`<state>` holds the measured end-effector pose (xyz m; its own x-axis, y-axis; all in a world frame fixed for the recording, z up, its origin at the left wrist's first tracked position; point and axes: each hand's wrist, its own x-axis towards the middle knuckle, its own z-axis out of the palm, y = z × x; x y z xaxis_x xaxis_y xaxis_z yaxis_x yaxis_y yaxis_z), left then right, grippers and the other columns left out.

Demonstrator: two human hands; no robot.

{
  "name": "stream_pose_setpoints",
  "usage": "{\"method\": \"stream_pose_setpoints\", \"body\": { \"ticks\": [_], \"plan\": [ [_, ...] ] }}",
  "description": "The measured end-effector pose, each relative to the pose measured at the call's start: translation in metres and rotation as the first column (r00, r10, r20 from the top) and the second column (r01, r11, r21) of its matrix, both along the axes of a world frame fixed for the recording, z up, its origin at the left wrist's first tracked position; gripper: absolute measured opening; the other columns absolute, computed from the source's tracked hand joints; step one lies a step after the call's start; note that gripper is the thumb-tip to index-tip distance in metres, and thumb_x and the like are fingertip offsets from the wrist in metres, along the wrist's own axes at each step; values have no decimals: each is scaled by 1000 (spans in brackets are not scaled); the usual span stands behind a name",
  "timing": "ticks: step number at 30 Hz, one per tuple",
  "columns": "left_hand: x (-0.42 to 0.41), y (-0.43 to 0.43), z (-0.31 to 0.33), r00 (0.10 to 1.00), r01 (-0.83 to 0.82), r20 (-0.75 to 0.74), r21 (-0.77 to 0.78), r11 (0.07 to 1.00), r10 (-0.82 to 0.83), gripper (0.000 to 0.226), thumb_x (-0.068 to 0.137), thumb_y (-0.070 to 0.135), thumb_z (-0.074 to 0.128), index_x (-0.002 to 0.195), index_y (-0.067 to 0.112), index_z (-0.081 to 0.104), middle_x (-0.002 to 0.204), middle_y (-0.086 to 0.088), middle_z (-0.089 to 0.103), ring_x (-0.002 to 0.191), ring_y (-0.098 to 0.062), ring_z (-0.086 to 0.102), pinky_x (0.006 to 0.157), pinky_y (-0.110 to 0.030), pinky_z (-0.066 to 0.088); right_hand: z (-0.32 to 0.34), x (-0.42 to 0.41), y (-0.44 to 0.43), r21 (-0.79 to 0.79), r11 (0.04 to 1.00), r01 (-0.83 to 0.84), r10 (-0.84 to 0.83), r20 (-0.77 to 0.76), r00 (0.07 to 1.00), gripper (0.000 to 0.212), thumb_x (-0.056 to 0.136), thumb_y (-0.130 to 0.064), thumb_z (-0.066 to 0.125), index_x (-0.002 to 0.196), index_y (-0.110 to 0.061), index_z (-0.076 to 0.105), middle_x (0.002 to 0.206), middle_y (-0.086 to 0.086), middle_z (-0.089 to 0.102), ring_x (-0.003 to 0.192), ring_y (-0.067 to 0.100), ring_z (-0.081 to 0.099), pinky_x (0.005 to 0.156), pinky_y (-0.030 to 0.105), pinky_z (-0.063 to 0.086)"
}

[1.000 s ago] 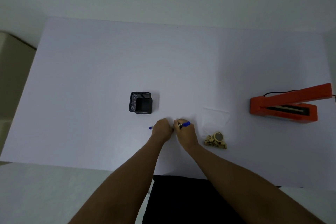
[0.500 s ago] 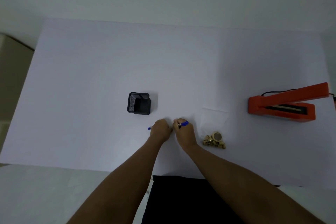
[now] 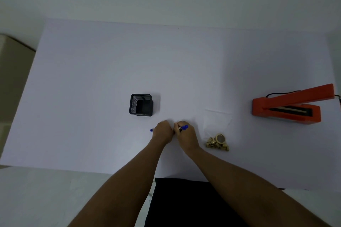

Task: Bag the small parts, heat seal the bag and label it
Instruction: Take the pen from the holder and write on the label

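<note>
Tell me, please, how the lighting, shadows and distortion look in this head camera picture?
Head view: dim, even light with a bluish cast on the white table; a soft shadow lies right of the black pen holder; the wide lens bows the table's far edge; the clear bag is barely visible; the brass parts are too small to resolve; no glare.

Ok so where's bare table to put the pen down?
Bare: the table left of the black holder, the far half, and between the clear bag and the orange sealer. Crowded: around both hands and the brass parts.
</note>
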<state>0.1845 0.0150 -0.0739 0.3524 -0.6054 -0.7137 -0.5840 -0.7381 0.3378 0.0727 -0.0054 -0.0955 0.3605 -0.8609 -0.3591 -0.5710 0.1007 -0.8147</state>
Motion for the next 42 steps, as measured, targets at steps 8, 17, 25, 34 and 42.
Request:
{"method": "stream_pose_setpoints", "body": {
  "ticks": [8,17,25,34,42],
  "plan": [
    [1,1,0,1000,7,-12,-11,1000,-7,22,89,21,60,83,1,63,91,-19,70,86,-31,67,66,-33,49,1,0,2,18,999,41,-41,13,999,33,98,-11,51,66,0,48,66,17,52,58,14,42,58,17,36],
    [-1,2,1,1000,2,2,-17,1000,-2,24,91,19,58,93,-3,64,95,-19,70,90,-31,67,67,-33,49,2,-1,6,-1,999,46,-46,9,999,32,98,-9,51,68,2,49,69,17,52,61,24,45,59,21,36],
    [-1,2,0,999,-33,-25,-23,999,33,24,92,20,59,95,-3,64,95,-18,70,91,-31,67,69,-32,48,-1,-3,6,3,998,60,-60,13,998,33,98,-13,52,67,-2,49,67,13,52,63,27,50,59,20,38],
    [-1,3,0,1000,-18,-18,-29,999,18,19,92,16,58,95,-2,64,97,-19,70,91,-30,67,71,-31,49,-2,-3,9,-20,998,67,-67,32,997,32,98,-13,52,68,-3,51,68,12,52,63,23,50,60,12,37],
    [-1,3,0,999,-31,-14,-33,999,31,21,92,17,58,92,-3,65,95,-19,70,89,-31,68,70,-32,51,-4,-3,13,-9,997,77,-77,42,996,29,98,-12,52,70,-1,52,69,13,53,64,23,50,61,19,38]
  ]
}}
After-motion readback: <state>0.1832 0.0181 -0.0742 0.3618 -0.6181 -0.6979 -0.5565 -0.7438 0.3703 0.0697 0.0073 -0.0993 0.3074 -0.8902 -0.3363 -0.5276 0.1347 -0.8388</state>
